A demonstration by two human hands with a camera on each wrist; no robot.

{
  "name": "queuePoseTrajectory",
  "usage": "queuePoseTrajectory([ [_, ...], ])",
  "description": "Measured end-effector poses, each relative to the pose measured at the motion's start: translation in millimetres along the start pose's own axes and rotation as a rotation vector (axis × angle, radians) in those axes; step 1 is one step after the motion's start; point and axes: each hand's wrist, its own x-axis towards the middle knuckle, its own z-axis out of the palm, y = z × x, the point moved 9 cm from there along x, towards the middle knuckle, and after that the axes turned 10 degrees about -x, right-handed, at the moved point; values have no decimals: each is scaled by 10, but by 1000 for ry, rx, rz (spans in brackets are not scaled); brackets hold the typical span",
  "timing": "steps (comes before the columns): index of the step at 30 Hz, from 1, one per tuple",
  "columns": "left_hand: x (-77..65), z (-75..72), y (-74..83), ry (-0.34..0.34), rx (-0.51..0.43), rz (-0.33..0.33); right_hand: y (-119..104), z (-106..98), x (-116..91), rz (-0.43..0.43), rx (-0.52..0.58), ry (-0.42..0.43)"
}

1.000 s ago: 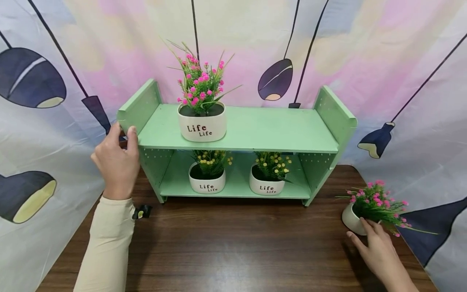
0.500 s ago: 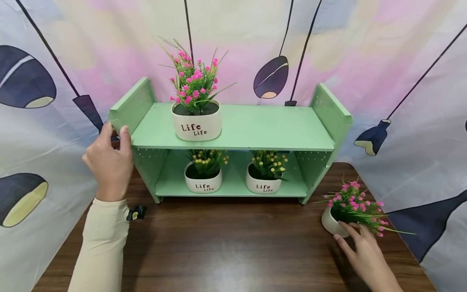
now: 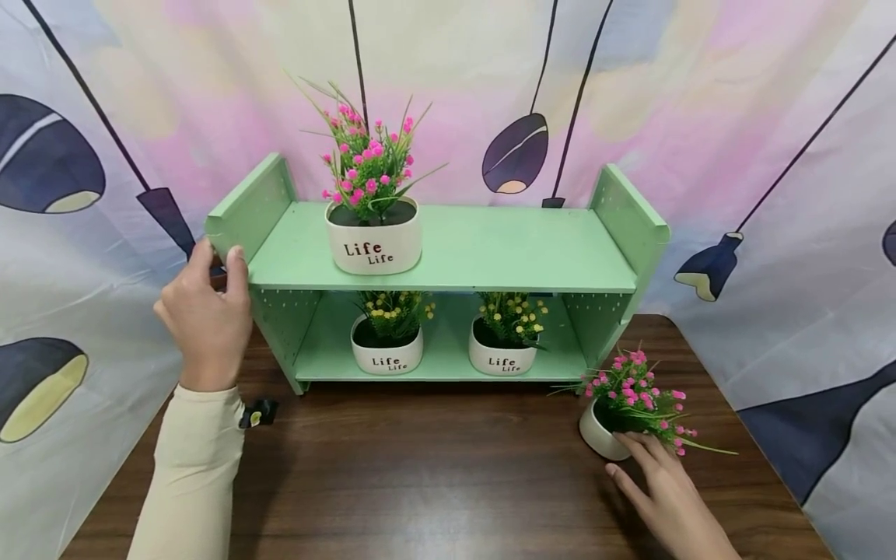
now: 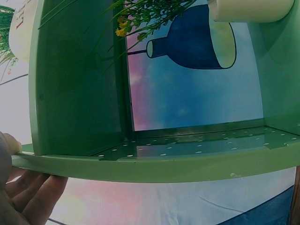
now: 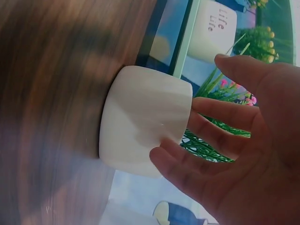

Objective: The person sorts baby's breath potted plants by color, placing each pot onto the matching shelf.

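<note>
Pink-flowered white pot (image 3: pixel 597 435), smooth, rounded, woodgrain table (image 3: pixel 420 474), left hand (image 3: pixel 207 319) pinching green shelf (image 3: pixel 518 249), right hand (image 3: pixel 661 484) relaxed against pot

Brown wood-grain tabletop (image 3: pixel 420 482); green 2-tier shelf (image 3: pixel 518 245) stands at back, white pot w/ pink flwrs (image 3: pixel 600 434) near its R end. Shelf top, L: pink-flwr "Life" pot (image 3: pixel 374 247). Btm tier: 2 yellow-flwr pots (image 3: pixel 387 354), spaced apart.

On the table (image 3: pixel 434 474), 1 flowerpot (image 3: pixel 599 435) sits front-right of the rack (image 3: pixel 518 249) holding 3 pots (image 3: pixel 375 249).
</note>
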Motion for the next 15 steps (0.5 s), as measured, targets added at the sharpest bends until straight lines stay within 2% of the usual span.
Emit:
queuePoseTrajectory([
  [8,8,-6,19,-1,-8,9,-275,84,-19,-78,69,14],
  [15,5,2,-12,-1,-1,-17,-455,127,-55,-133,129,11],
])
